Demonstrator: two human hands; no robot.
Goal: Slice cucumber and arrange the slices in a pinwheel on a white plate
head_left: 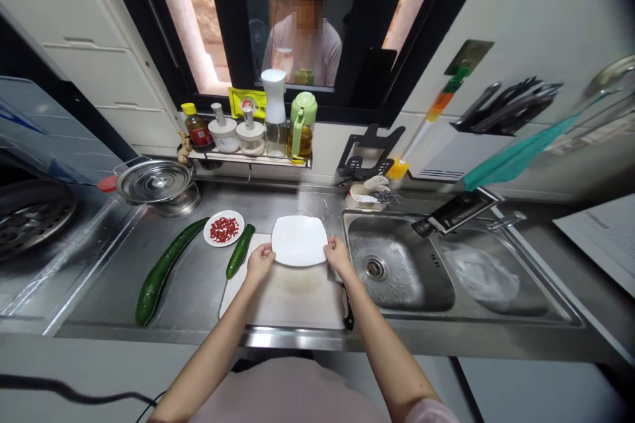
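A white, rounded-square plate (299,240) is held between my two hands over the back part of the cutting board (292,301). My left hand (260,261) pinches its left edge, and my right hand (338,254) pinches its right edge. Just left of the board's back corner lies a short cucumber (241,252). Beside it is a small white dish (208,232) with chopped red pieces. A long green cucumber (161,275) rests farther left. Near my right forearm, a knife with a black handle (347,307) lies at the board's right edge, its blade partly hidden.
A double sink (449,277) is on the right, with a plastic bag (483,274) in its far basin. A lidded steel pot (173,198) stands at the back left. Bottles and jars fill a wall shelf (258,160). A knife holder (436,152) hangs on the wall.
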